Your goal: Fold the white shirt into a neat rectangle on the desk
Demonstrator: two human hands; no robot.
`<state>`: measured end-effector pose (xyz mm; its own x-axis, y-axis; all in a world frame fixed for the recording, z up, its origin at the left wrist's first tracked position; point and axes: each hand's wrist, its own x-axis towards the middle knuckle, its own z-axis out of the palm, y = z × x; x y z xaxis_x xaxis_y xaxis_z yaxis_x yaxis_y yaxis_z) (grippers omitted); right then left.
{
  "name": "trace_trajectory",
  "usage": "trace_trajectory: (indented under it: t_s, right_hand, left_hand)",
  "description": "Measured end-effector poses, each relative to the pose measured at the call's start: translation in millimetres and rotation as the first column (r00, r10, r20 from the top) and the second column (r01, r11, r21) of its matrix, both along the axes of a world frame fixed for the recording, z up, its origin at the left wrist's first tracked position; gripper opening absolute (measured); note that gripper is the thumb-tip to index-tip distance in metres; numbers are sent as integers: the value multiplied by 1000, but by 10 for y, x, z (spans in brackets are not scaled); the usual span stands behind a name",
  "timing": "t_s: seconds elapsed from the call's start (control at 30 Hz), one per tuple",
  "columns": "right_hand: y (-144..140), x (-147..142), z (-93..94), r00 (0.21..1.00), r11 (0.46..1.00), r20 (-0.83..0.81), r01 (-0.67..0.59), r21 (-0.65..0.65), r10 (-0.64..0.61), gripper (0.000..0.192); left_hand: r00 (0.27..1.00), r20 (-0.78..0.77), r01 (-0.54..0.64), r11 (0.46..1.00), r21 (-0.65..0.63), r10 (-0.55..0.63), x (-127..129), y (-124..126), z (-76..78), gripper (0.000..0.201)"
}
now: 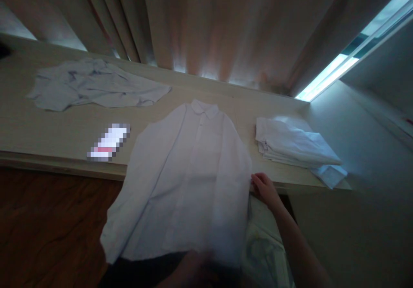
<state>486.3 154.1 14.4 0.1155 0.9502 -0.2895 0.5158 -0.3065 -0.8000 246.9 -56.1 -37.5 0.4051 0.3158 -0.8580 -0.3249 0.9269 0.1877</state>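
Note:
A white collared shirt [193,171] lies front up, its collar toward the back of the wooden ledge and its lower part hanging over the front edge. Both sleeves run down along its sides. At the shirt's right edge, my right hand [265,189] is closed, with thumb and fingertips pinching the sleeve fabric. My left hand [193,264] is low in the head view by the bottom hem, dark and smeared by motion, so its fingers cannot be made out.
A crumpled white garment [93,85] lies at the back left of the ledge [48,137]. Nearer the front is a pixelated flat object [109,144]. Folded white garments [290,144] are stacked at right beside the wall. Curtains [226,29] hang behind.

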Motion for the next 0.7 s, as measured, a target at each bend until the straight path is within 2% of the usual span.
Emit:
trace_trajectory:
  t_s: [0.03,0.1,0.23,0.37,0.53,0.7]
  right_hand:
    - [-172,56,-96,996,996,-74,53,-76,-59,45]
    - [-523,95,-254,985,979,-121,95,-183,-119,47]
    - [-1019,-9,-358,975,965,-192,62,-256,-113,44]
    - [-1226,-116,-275,945,954,-308,13,-299,-110,42]
    - [-1381,-158,-155,951,946,-308,-72,-315,-30,45]
    - [-1530,-147,-188,966,956,-249,-11,-294,-65,51]
  left_hand:
    - [1000,8,3,1000,-5,-3,1,5,1,37]
    - [1000,23,11,1000,-14,-11,-2,11,8,35]
    - [999,46,17,1000,-17,-16,-30,10,44,38]
    - [999,41,21,1000,-18,-20,-38,-6,53,42]
    - [999,34,6,1000,-20,-5,-17,-28,23,35]
    - [998,64,11,1000,0,-11,-15,-30,58,31]
